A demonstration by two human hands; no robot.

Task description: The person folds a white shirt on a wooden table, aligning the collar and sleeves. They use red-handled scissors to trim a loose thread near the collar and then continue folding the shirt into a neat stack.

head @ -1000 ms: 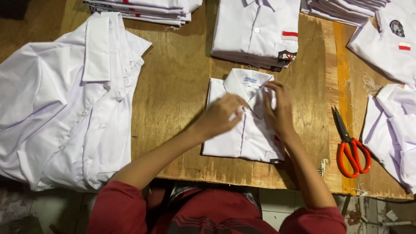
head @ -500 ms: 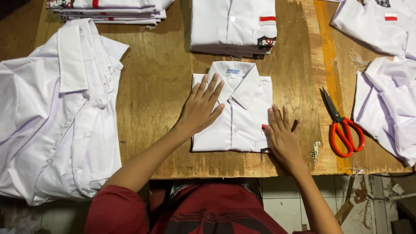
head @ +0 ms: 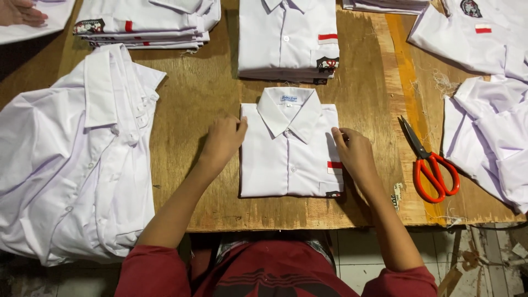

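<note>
Folded white shirt lies collar-up in the middle of the wooden tabletop, buttoned, with a small red-and-white patch on its chest pocket. I see my left hand set against the shirt's left edge, fingers loosely curled and touching the fabric at the shoulder fold; it grips nothing that I can make out. My right hand rests against the right edge beside the pocket, fingers together along the fold, likewise pressing rather than clutching. Just above the shirt sits a stack of folded shirts, and another stack lies to the upper left. A pile of unfolded white shirts spreads over the left side of the tabletop, well apart from my hands. Red-handled scissors lie closed to the right, near more loose shirts. Another person's hand shows at the top left corner.
</note>
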